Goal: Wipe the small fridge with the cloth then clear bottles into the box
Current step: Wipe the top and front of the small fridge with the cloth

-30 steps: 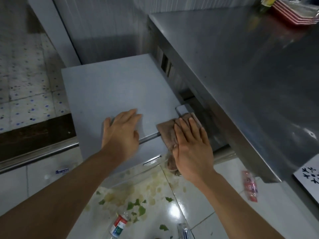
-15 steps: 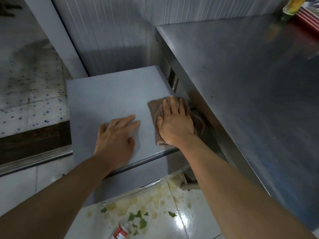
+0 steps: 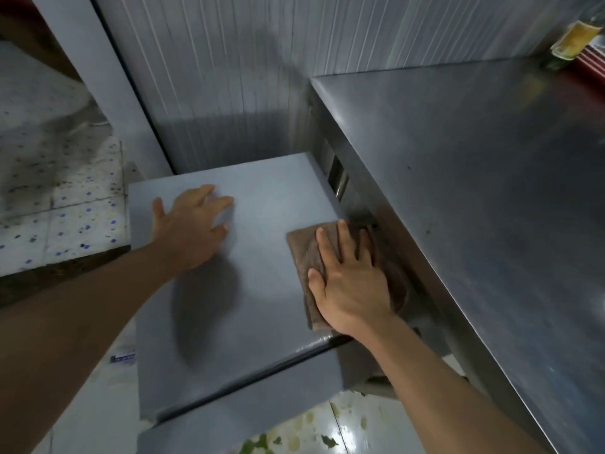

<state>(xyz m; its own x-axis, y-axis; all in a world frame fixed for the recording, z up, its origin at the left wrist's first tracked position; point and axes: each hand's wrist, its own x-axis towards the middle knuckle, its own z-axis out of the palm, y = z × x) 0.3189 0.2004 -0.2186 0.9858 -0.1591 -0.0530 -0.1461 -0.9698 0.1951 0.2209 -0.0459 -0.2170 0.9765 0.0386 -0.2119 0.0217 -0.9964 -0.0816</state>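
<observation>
I'm seeing right hand [image 3: 352,283] lying flat, pressing cloth [image 3: 302,249] on fridge top [image 3: 262,290] | left hand [image 3: 190,224] spreading open, blurring | steel table [image 3: 474,191] flanking | bottle [image 3: 571,44] getting cropped

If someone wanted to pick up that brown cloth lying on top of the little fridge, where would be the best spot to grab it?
Probably the cloth's free left edge, pinched from above and from the left. It lies flat on the fridge top, the right hand presses on its middle, and its right side sits close against the steel counter, leaving little room there.
</observation>
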